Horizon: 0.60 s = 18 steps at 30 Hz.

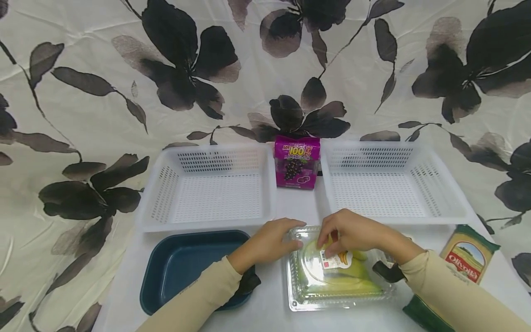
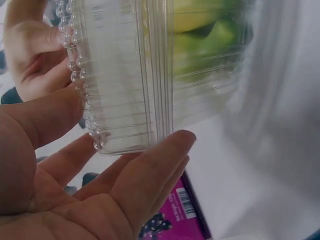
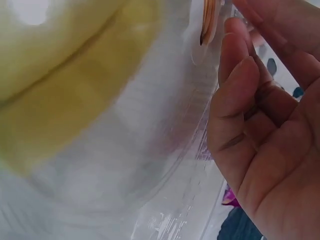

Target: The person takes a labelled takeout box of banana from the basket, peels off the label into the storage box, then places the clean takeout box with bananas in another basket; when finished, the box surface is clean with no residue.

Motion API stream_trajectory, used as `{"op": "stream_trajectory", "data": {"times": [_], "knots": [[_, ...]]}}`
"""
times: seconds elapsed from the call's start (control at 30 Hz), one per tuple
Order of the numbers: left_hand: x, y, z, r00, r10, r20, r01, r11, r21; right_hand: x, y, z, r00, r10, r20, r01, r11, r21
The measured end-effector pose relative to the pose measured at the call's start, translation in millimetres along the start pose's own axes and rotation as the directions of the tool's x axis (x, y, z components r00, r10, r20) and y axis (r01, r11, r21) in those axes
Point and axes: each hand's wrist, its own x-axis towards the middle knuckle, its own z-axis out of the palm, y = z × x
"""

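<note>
Clear plastic clamshell (image 1: 338, 269) of green-yellow bananas lying flat at the near middle of the counter (image 1: 274, 318), just right of a dark blue tray (image 1: 186, 269). Left hand (image 1: 271, 242) set against the clamshell's far left corner, fingers fairly straight and relaxed, touching the ribbed wall without closing round it; seen in the left wrist view with fingertips (image 2: 170, 150) just under the box edge. Right hand (image 1: 352, 230) resting on top of the lid, fingers bent down toward the small label (image 1: 332, 260); in the right wrist view fingers (image 3: 235, 85) curled loosely close to the plastic, an actual pinch not clear to tell. Beyond the hands, two white perforated baskets side by side, left basket (image 1: 166, 193) and right basket (image 1: 439, 184), with a purple grape juice carton (image 1: 296, 161) standing upright between them. To the right, a green and yellow packet marked Olivoila (image 1: 469, 258) lying near the counter's edge. Flower-printed cloth (image 1: 103, 92) hanging behind everything.
</note>
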Motion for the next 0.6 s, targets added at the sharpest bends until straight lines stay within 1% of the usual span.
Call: {"op": "stream_trajectory", "data": {"times": [0.23,0.4,0.6], "knots": [[-2.5,-4.4,2.3,1.0,-0.002,-0.023,0.001,0.998,-0.064,4.4,0.4,3.6,0.996,0.086,0.018,-0.087,0.994,0.07],[-2.0,-5.1,3.0,0.999,-0.003,-0.037,0.001,0.997,-0.072,7.6,3.6,4.0,0.991,0.128,0.048,-0.131,0.989,0.072],[0.2,-4.3,3.8,0.999,-0.008,-0.043,0.005,0.997,-0.071,8.2,4.7,0.8,0.985,0.151,0.087,-0.158,0.984,0.084]]}}
